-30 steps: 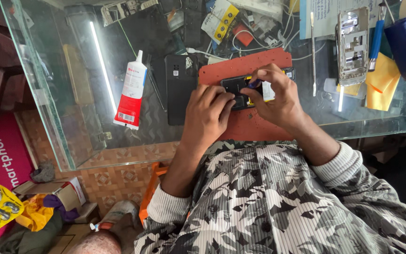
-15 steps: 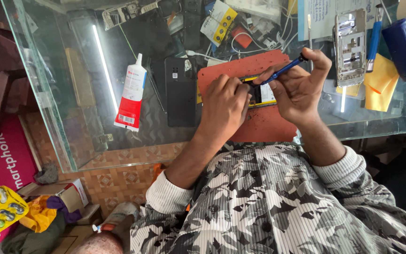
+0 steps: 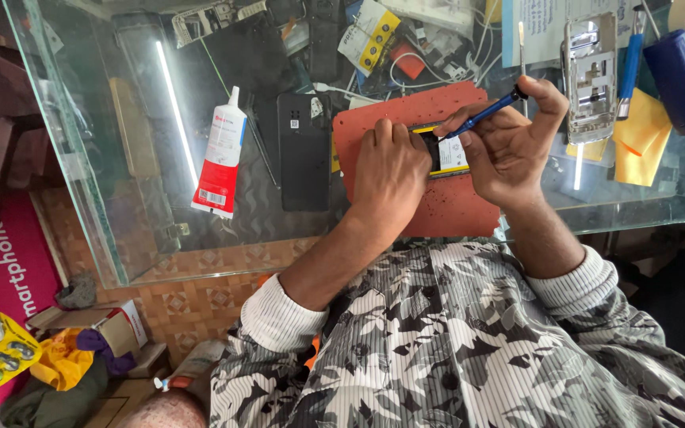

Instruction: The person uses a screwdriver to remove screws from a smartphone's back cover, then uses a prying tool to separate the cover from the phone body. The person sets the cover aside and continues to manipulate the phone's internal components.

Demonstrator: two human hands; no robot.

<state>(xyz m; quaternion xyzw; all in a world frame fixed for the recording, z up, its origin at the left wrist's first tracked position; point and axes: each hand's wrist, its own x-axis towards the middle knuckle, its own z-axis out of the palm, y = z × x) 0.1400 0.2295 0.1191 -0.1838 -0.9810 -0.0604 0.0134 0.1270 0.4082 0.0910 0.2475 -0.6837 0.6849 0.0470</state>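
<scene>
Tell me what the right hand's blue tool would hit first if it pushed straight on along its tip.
Probably the opened phone on the red mat: the blue tool in the right hand points down-left at it, beside the left hand. Contact is unclear.

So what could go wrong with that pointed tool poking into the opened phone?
The right hand aims the blue screwdriver at the opened phone, which only the left hand steadies on the red mat. A slip could gouge the parts inside. The glass table is crowded with a glue tube, a black phone back and cables, so a small loose part might get lost among them.
</scene>
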